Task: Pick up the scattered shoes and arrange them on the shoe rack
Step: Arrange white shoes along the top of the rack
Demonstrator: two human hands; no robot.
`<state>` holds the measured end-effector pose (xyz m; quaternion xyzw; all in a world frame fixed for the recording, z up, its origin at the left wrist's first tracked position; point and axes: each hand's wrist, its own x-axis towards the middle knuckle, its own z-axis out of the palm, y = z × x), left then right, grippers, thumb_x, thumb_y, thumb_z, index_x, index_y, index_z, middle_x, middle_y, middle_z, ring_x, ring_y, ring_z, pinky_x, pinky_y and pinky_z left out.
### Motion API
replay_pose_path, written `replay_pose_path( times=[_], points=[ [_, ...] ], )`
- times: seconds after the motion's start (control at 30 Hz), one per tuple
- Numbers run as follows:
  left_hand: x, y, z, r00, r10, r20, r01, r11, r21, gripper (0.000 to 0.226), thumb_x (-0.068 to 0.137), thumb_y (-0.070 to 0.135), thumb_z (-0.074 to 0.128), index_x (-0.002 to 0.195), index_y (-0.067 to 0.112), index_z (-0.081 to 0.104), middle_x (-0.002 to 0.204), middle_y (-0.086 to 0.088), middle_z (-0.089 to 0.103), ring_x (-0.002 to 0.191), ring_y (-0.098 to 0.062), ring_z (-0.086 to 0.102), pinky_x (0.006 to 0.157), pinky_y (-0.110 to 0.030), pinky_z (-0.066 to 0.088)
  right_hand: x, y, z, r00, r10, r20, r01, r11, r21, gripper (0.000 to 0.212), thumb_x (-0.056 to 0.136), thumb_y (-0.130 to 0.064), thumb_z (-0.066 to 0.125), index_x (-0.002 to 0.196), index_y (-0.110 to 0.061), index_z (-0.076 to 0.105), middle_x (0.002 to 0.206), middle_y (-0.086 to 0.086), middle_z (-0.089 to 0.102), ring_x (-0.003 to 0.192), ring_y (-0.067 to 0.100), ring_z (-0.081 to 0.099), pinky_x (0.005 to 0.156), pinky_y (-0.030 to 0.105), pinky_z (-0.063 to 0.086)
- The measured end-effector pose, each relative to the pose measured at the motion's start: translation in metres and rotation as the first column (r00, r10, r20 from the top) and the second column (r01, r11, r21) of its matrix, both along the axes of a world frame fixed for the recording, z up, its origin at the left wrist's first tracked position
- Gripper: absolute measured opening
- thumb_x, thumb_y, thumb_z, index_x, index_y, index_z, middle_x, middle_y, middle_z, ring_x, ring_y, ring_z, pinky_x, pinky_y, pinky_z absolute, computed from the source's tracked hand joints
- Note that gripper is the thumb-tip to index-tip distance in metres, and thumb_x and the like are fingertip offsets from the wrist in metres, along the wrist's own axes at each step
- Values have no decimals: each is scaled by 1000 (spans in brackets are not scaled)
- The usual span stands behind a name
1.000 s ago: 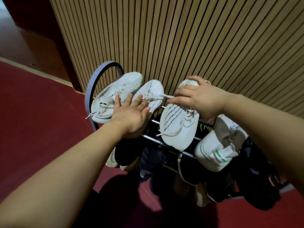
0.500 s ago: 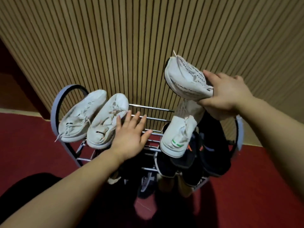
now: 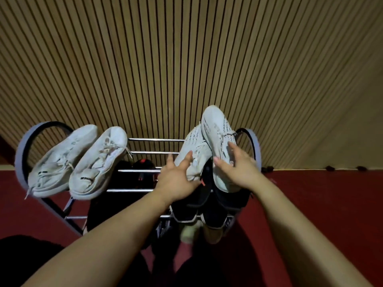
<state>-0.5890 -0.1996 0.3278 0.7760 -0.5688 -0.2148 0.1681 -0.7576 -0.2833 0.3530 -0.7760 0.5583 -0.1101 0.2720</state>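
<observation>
Head view, shoe (image 3: 217, 141) now on rack (image 3: 153, 139), left hand (image 3: 176, 179) moved right

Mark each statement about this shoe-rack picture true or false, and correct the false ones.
1. Two white lace-up shoes lie at the left end of the shoe rack's top tier. True.
2. The left hand rests on those lace-up shoes. False: it touches a knit shoe at the right end.
3. The right hand touches the other knit shoe. True.
4. The lower tiers are bare. False: dark shoes sit there.
</observation>
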Motion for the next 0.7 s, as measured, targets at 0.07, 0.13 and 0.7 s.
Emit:
replay_pose_path(
  times=[0.07, 0.13, 0.7],
  points=[
    [4, -3, -3, 1000, 11, -19, -11, 1000, -1, 89, 79, 55, 64, 148, 43, 9, 154, -19, 12, 141, -35, 19, 115, -37, 22, -9, 20, -11, 997, 59, 43, -62, 995, 82, 93, 78, -59, 63, 149, -38, 7, 159, 3, -10, 146, 28, -1, 118, 42, 11],
    [6, -2, -2, 999, 3, -55, -3, 1000, -5, 96, 74, 52, 70, 148, 42, 11, 151, -15, 17, 140, -32, 20, 115, -34, 23, -11, 29, -22, 997, 79, 28, -79, 997, 25, 100, 73, -49, 74, 148, -41, 9, 157, 1, -20, 146, 28, -7, 116, 41, 10],
    [42, 53, 4, 985, 58, -162, -105, 948, -302, 98, 57, 52, 61, 145, 20, 34, 142, 1, 40, 130, -10, 35, 98, -5, 16, -22, 29, -51, 974, 16, 225, 21, 987, -159, 83, 72, -37, 79, 142, -28, 35, 143, -5, 40, 132, 21, 32, 105, 30, 28]
  ],
)
